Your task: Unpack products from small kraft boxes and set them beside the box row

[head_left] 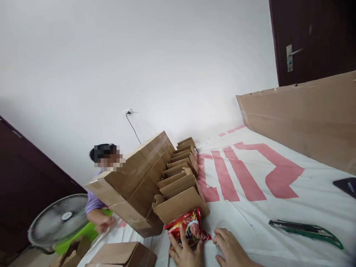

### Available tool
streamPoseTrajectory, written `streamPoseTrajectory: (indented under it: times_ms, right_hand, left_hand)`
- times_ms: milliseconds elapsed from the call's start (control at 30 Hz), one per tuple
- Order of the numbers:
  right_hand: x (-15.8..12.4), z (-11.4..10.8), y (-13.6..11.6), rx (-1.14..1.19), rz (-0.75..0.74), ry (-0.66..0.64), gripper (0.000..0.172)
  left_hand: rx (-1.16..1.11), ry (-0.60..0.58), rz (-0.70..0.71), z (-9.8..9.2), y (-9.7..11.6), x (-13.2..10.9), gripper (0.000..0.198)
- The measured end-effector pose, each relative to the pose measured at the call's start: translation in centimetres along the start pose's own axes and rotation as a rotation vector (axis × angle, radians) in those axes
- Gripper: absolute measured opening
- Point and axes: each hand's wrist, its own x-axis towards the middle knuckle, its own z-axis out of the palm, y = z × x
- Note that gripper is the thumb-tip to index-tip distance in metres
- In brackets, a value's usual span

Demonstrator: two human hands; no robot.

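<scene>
A shiny red food packet (191,227) with a printed picture lies against the front of the nearest open carton (182,207). My left hand (185,254) rests on the packet's near side, fingers spread over it. To the right of the packet, my right hand (232,247) is just above the white cloth, fingers apart and slightly bent, with nothing in it. A green utility knife (307,230) lies on the cloth further right. At the lower left sits a closed brown box (122,256), partly cut off by the frame.
Open small cartons (182,159) stand in a row along stacked taped boxes (133,174). Behind these a person (96,202) in a purple top sits by a fan (63,218). A cardboard panel (303,118) borders the right; a dark flat object (346,186) lies there.
</scene>
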Motion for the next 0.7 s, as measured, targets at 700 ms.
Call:
streamPoseTrajectory:
  times_ms: [700]
  right_hand:
    - [1.0, 3.2, 3.9, -0.226, -0.230, 0.136, 0.012]
  left_hand:
    - [0.137, -0.058, 0.082, 1.2, -0.7, 5.5, 0.068]
